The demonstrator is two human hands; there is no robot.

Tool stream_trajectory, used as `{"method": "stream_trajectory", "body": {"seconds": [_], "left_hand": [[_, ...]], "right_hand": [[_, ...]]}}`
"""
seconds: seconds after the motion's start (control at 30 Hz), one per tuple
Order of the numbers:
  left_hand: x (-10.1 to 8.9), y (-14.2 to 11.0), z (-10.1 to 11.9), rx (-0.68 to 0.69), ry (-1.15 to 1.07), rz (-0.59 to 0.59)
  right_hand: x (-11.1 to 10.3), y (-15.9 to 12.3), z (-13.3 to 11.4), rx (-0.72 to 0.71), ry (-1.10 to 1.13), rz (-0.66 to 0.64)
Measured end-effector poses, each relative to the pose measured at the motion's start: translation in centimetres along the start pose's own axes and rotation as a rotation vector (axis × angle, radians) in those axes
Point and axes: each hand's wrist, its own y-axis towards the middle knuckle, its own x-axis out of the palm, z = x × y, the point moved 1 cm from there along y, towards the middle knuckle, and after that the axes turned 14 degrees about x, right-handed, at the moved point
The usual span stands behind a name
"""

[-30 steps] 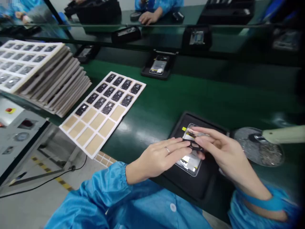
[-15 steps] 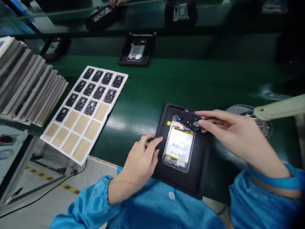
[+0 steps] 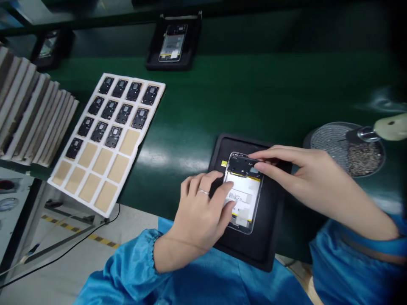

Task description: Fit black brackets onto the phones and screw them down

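An opened phone [image 3: 244, 190] with its white battery exposed lies on a black tray [image 3: 270, 228] in front of me. A thin black cover plate [image 3: 241, 165] covers the phone's upper part, over the end beyond the battery. My right hand [image 3: 294, 169] pinches the right side of that plate between thumb and fingers. From the left, my left hand [image 3: 205, 207] reaches over the phone's edge, its fingers apart and bent, the tips at the battery's left side. It grips nothing. A small yellow tab [image 3: 224, 164] shows beside the phone's upper left.
Left of the phone, a white compartment tray [image 3: 135, 146] holds several black cover plates. Stacked trays [image 3: 34, 114] stand farther left. Another black tray with an opened phone [image 3: 173, 42] sits at the back. A bowl of screws [image 3: 364, 159] and a pale-handled electric screwdriver [image 3: 391, 127] are at right.
The cover plate has gone from tilted above the phone to lying flat over its upper end, still in my right hand. My left hand has moved right, onto the phone's edge. The view has shifted.
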Motion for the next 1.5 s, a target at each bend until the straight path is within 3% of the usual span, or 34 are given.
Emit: {"method": "stream_trajectory", "body": {"seconds": [0.2,0.53,1.07,1.5], "left_hand": [[0.9,1.4,0.3,0.024,-0.012,-0.07],[1.9,1.6,0.1,0.027,-0.008,-0.079],[1.5,2.2,0.7,0.103,0.224,0.009],[1.1,2.5,0.9,0.146,0.273,-0.066]], "right_hand": [[0.0,-0.2,0.1,0.001,-0.022,0.041],[-0.2,-0.1,0.2,0.021,-0.016,0.038],[0.1,-0.5,0.0,0.062,0.031,0.083],[0.1,-1.2,-0.2,0.11,0.053,0.105]]}}
